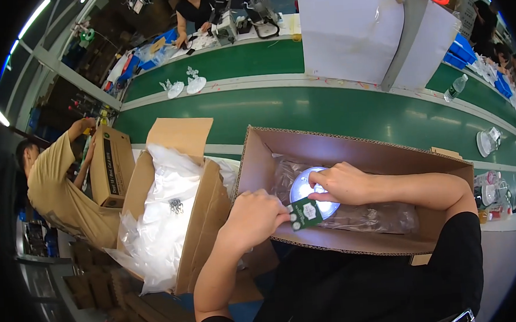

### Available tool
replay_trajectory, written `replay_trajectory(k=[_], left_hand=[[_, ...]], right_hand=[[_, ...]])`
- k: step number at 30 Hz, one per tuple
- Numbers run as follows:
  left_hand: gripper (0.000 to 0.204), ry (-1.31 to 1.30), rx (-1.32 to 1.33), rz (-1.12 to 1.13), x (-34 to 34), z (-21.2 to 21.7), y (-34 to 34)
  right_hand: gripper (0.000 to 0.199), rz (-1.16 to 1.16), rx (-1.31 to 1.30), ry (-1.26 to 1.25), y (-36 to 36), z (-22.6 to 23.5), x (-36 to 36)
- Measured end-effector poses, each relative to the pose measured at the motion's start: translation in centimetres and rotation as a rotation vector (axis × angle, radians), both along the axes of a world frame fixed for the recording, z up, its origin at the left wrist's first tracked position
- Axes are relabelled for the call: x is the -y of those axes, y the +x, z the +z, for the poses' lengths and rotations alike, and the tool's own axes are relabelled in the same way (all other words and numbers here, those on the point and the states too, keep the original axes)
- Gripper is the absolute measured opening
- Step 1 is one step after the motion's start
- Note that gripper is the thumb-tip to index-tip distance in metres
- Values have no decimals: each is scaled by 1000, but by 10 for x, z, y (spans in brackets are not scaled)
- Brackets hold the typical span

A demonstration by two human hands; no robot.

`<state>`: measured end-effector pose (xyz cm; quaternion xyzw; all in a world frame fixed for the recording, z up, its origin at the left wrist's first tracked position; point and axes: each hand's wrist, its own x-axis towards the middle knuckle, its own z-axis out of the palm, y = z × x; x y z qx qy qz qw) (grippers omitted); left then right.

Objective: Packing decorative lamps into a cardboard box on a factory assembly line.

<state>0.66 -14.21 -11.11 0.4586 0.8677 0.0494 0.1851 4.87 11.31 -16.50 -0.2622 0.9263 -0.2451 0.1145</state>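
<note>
Between the thumb and fingers of my left hand (255, 218) is a small green card (307, 214) with white marks, held at its left edge. The card overlaps the lower left part of a round, clear lamp (302, 189) that glows bluish white. My right hand (345, 183) reaches over the lamp, its fingers curled closed at the lamp's top; the exact grip is partly hidden. Both hands are over an open cardboard box (447, 210). Inside it, under and beside the lamp, lie clear plastic bags (366, 218).
At left stands another open carton (200, 222) with white plastic bags (167, 212) and a small dark bundle. A person (66, 182) handles a closed carton (111, 166) there. Beyond runs a green conveyor belt (267, 111) carrying clear round pieces (194, 84) and a bottle (455, 88).
</note>
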Motion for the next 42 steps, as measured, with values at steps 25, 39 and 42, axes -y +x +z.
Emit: replay_trajectory(k=[25, 39, 42], left_hand=[[38, 527, -199, 245, 17, -15, -5], [31, 488, -211, 232, 16, -15, -6], [32, 479, -208, 238, 16, -14, -6]], right_hand=[[26, 90, -34, -40, -22, -41, 11], [30, -30, 74, -116, -29, -65, 25], [31, -57, 113, -128, -32, -67, 27]])
